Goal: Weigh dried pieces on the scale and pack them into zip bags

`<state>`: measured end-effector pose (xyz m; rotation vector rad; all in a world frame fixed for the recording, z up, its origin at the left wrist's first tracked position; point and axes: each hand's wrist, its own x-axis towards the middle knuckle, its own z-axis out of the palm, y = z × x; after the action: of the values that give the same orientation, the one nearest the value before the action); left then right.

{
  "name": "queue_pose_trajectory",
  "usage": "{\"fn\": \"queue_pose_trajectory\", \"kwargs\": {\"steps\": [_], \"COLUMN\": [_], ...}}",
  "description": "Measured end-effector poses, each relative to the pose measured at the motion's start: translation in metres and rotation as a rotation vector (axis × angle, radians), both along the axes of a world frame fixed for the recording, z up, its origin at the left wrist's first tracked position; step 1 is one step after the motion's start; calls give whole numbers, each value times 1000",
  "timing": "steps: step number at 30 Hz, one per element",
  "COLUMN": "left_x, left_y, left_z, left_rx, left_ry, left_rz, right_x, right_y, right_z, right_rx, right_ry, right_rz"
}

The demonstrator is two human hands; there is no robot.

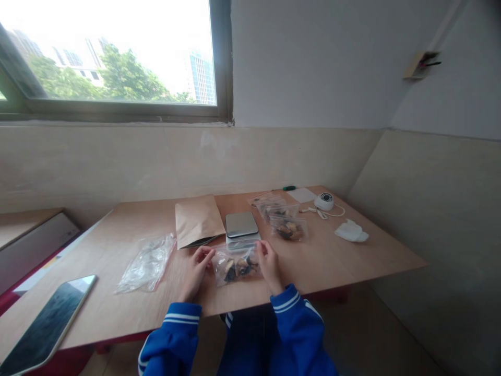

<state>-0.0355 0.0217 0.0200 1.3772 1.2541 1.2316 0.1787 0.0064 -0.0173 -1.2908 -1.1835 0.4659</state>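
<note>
While the left hand [199, 266] and right hand [270, 263] pinch the upper corners of a clear plastic bag [236, 261] of brown-and-black pieces [246, 265], similarly filled clear bags [288, 230] already lie beyond the right hand; flat clear plastic packaging [146, 263] left of the grip looks unfilled.

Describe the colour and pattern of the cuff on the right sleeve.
Blue with white stripes; the cuff shows best in the head view.

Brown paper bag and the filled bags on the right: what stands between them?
The scale stands between the brown paper bag and the filled bags, seen in the head view.
</note>
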Motion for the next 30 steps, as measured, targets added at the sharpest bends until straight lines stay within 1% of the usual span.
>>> {"fn": "queue_pose_trajectory", "kwargs": {"steps": [7,10,15,19,25,30], "left_x": [-1,-2,-1,1,-1,-3], "left_y": [-3,-3,0,1,-1,-1], "left_z": [-2,-4,-6,-8,-9,-10], "left_rx": [15,25,-8,-52,-41,-16], "left_ry": [23,39,-1,-25,-31,-72], "left_rz": [31,20,-47,-85,-25,3], "right_x": [0,2,3,1,0,-2], "right_y": [-2,-2,0,1,-3,-4], "right_z": [3,2,-2,-3,3,8], "right_rx": [25,17,-27,-12,24,19], "right_ry": [-11,19,113,90,83,157], "right_rz": [-38,-9,58,107,90,109]}}
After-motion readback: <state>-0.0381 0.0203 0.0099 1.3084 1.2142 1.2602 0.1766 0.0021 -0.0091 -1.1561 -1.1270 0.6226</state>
